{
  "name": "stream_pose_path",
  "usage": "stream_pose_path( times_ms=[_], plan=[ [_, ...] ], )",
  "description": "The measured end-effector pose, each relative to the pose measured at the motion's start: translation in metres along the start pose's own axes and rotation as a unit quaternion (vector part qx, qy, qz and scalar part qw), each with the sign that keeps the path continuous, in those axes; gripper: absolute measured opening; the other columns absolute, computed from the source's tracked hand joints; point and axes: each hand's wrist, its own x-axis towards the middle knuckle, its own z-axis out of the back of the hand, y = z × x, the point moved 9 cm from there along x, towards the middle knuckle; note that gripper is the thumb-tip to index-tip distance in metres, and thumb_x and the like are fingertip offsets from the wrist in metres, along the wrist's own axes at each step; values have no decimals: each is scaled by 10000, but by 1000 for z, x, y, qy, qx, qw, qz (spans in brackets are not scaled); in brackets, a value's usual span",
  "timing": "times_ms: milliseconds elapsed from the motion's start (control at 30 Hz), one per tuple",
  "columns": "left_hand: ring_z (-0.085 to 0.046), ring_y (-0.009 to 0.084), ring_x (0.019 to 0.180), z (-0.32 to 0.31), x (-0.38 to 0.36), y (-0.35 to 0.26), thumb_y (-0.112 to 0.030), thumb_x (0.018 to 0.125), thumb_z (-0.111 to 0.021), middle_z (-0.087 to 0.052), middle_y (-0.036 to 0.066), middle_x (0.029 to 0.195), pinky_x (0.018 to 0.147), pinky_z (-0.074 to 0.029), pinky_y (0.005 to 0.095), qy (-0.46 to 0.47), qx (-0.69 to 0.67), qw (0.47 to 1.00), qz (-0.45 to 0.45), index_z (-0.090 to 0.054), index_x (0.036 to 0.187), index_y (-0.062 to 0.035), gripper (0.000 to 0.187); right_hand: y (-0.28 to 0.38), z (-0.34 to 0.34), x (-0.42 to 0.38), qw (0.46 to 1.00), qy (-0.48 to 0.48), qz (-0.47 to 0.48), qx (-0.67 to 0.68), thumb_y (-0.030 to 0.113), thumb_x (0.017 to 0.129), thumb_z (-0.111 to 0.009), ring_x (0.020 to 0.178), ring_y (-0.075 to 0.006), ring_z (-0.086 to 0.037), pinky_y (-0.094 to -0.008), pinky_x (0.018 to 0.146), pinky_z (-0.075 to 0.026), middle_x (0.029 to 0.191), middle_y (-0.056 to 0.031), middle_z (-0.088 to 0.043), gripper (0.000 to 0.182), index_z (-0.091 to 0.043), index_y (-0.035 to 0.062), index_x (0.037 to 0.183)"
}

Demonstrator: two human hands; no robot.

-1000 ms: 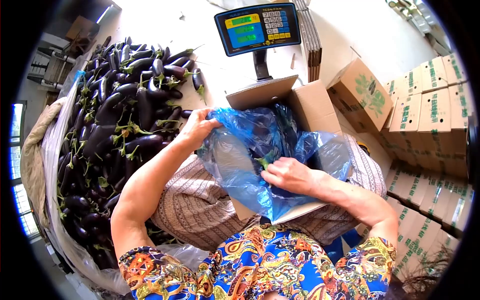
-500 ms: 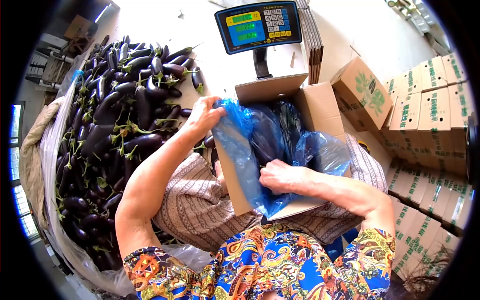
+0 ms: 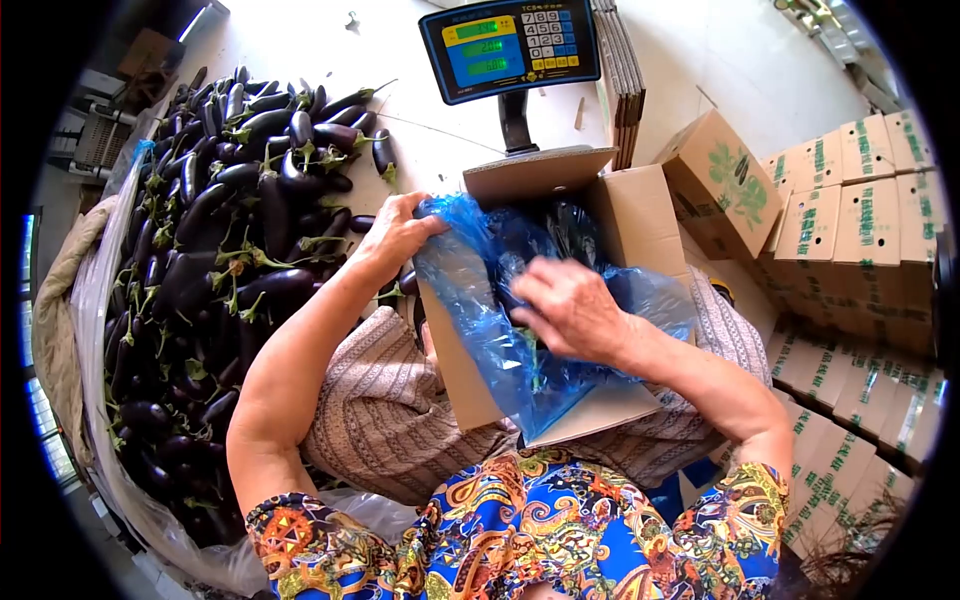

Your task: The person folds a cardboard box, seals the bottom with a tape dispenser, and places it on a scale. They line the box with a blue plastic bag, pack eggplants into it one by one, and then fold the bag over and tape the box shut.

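Note:
An open cardboard box (image 3: 455,365) sits between my knees, lined with a blue plastic bag (image 3: 455,270). Dark purple eggplants (image 3: 572,232) lie in it, partly covered by the film. My left hand (image 3: 400,238) is closed on the bunched bag edge at the box's upper left. Over the middle of the box is my right hand (image 3: 575,310), slightly blurred, thumb apart from the bent fingers and nothing visible between them. Green stems show through the film below it.
A big heap of eggplants (image 3: 270,215) lies on the left beside clear plastic sheeting (image 3: 95,320). A scale display (image 3: 510,50) stands behind the box. Flattened cardboard (image 3: 622,90) leans nearby. Printed cartons (image 3: 835,220) are stacked at right, with one tilted carton (image 3: 720,185) closer.
My right hand has let go of the bag's near side and risen over the middle of the box, its fingers loosening. My left hand still holds the bag edge.

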Motion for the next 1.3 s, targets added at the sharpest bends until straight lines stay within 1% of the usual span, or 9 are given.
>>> stream_pose_path(
  times_ms=[167, 533, 667, 767, 933, 1000, 1133, 1200, 1300],
  plan=[
    [-617, 209, 1008, -3, 11, 27, -262, 833, -697, -632, 168, 1123, 892, -495, 308, 39, -7, 999, 36, -562, 1281, 40, 558, -31, -83, 10, 990, -47, -13, -129, 216, 865, -600, 1352, -456, -351, -500, 1042, -383, 1475, -284, -334, 592, -442, -32, 1379],
    [-677, 334, 948, 6, 15, 11, -208, 770, -675, -697, 242, 1000, 866, -519, 388, -34, 98, 994, -30, -662, 1131, 28, 431, -33, -95, 15, 991, -51, -11, -119, 390, 782, -625, 1402, -461, -277, -566, 1085, -292, 1462, -270, -351, 729, -451, -26, 1355],
    [-646, 406, 939, -3, 7, -7, -138, 797, -650, -679, 222, 1016, 883, -505, 451, -65, 151, 970, -177, -682, 1097, -42, 317, -31, -83, 5, 996, -22, -45, -79, 240, 790, -638, 1391, -455, -295, -578, 1068, -331, 1456, -243, -386, 629, -473, -8, 1344],
    [-630, 374, 844, -6, -37, -66, -74, 783, -650, -649, 173, 968, 790, -521, 435, -187, 374, 809, -412, -671, 1024, -55, 242, -16, -49, -13, 1000, 27, 0, 0, 99, 755, -646, 1295, -458, -420, -515, 1036, -419, 1431, -203, -436, 565, -517, 35, 1301],
    [-646, 320, 740, -30, -47, -85, -42, 832, -625, -612, 143, 823, 667, -528, 432, -39, 317, 892, -321, -619, 934, -24, 103, -12, 7, -68, 979, 147, -106, 98, 259, 943, -566, 979, -389, -643, -477, 881, -502, 1043, -209, -672, 291, -623, 6, 1074],
    [-691, 170, 739, -79, -61, -74, -144, 936, -596, -670, 81, 880, 687, -571, 309, 245, -27, 969, -8, -606, 963, 33, 179, -26, 13, -91, 959, 217, -174, 49, 305, 928, -605, 962, -391, -632, -480, 861, -501, 1027, -218, -657, 338, -625, 31, 1125],
    [-628, 318, 1069, -157, -151, -133, -129, 873, -632, -655, 188, 1101, 919, -508, 393, 415, 45, 835, -358, -613, 1201, -5, 351, -11, 88, -98, 976, -40, -152, -152, 215, 751, -786, 1028, -369, -530, -451, 928, -461, 1124, -176, -552, 538, -569, 24, 1205],
    [-612, 369, 1060, -157, -172, -141, -79, 843, -633, -643, 195, 1108, 924, -509, 432, 472, 92, 815, -323, -605, 1208, -13, 372, -27, 101, -118, 954, -111, -185, -208, 193, 695, -825, 1078, -369, -530, -450, 926, -468, 1189, -197, -527, 758, -468, -36, 1323],
    [-604, 347, 1071, -117, -156, -140, -42, 802, -659, -620, 169, 1161, 931, -506, 440, 327, 201, 848, -366, -576, 1249, -36, 454, -74, 68, -142, 941, -5, -267, -210, 223, 752, -782, 898, -337, -602, -419, 819, -511, 1000, -168, -607, 524, -580, 15, 1188]
  ],
)
